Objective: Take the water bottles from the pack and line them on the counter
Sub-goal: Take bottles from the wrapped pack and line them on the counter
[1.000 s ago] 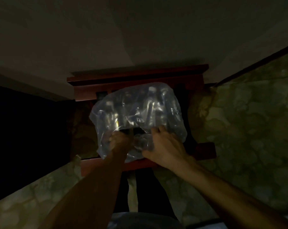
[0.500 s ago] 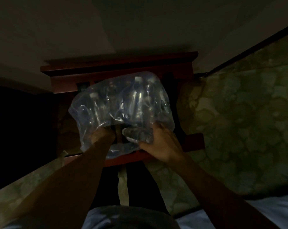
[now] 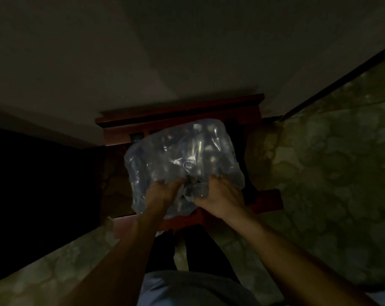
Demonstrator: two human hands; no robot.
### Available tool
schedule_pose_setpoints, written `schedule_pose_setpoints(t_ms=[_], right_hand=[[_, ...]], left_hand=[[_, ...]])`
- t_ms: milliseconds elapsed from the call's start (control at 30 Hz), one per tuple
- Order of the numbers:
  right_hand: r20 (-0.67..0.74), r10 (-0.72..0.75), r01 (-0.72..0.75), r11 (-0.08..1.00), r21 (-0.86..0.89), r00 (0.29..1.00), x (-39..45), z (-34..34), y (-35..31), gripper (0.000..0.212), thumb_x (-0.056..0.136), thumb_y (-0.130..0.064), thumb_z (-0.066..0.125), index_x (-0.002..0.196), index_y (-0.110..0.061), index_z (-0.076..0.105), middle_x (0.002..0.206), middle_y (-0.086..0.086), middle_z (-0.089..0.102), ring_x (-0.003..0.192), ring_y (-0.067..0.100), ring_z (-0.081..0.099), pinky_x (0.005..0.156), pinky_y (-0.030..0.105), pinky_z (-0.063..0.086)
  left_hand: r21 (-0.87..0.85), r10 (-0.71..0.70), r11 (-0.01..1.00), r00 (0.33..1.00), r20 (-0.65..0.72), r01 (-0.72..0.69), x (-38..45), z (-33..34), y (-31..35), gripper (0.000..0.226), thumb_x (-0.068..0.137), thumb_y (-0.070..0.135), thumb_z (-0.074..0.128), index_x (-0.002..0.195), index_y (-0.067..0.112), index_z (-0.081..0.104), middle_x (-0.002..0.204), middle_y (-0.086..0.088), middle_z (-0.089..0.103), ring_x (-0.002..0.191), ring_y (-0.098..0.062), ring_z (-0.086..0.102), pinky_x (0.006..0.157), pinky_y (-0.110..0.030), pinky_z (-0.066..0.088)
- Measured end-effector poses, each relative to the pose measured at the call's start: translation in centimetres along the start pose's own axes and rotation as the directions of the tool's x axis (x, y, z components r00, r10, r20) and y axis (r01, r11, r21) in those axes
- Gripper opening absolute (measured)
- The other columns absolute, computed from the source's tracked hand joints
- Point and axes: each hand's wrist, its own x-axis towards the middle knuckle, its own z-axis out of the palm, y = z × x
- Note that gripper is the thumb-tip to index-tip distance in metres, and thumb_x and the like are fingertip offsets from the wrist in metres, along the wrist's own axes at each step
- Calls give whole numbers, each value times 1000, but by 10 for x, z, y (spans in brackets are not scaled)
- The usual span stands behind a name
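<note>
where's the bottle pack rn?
Head view, centre: the clear plastic-wrapped pack of water bottles sits on the red-brown wooden stand, with the left hand and right hand at its near edge.

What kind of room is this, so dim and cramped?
Probably a bedroom or living room: a small reddish-brown wooden table stands against a plain pale wall, between furniture covered in green patterned fabric. A clear plastic-wrapped pack of water bottles sits on it.
</note>
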Motion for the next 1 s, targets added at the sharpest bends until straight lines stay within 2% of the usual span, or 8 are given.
schedule_pose_setpoints(t_ms=[67,200,300,433,567,700,833,1000], right_hand=[[-20,22,-22,999,32,1000,-5,1,-6,71,72,-62,70,124,-18,51,130,8,52,116,28,55,87,37,50],[-27,40,-40,999,13,999,-19,1,-12,75,69,-65,70,126,-20,52,132,7,53,119,27,54,88,38,48],[-32,31,-31,1000,-5,999,-29,-1,-17,76,69,-64,71,127,-19,52,132,7,53,119,26,54,85,36,47],[-5,3,-3,1000,-25,1000,-40,-18,-29,55,69,-52,73,107,-16,60,112,6,63,100,23,62,72,30,49],[43,-40,46,990,-132,998,-52,-52,-53,46,73,-55,69,98,-16,62,91,3,64,83,20,61,63,26,43],[48,10,3,965,-261,999,-66,-83,-86,60,71,-65,67,110,-19,63,101,5,66,91,21,64,75,31,52],[-6,77,-74,937,-342,997,-94,-103,-113,82,67,-66,68,134,-22,51,125,7,61,103,23,63,69,27,50],[-95,69,-95,949,-301,993,-136,-109,-144,66,63,-72,67,100,-17,65,100,3,69,86,22,69,84,37,58]], left_hand=[[10,14,1000,999,-43,-14,-12,-6,3,67,78,64,64,117,10,70,116,-15,70,106,-34,65,88,-34,50],[31,30,999,997,-72,-27,-41,-15,5,70,77,66,62,118,10,69,115,-16,70,106,-33,65,79,-29,43],[-26,19,999,998,-60,-20,-59,-26,9,74,74,69,62,111,7,71,112,-16,71,104,-33,66,86,-32,50],[-142,57,988,998,9,-56,-81,-44,14,85,56,74,63,108,8,70,109,-17,71,100,-33,67,93,-45,55],[-43,212,977,977,25,-211,-94,-59,24,46,77,67,62,71,21,68,95,-18,72,90,-31,68,84,-40,56],[-149,255,958,966,51,-245,-108,-86,30,52,81,65,61,78,13,68,80,-10,70,77,-23,66,78,-40,57],[-198,312,936,947,77,-292,-122,-117,21,51,75,66,64,94,19,69,93,-6,71,93,-28,69,88,-45,58],[-266,358,910,925,124,-317,-143,-165,6,62,75,61,66,105,8,72,97,-14,75,89,-31,72,77,-44,62]])
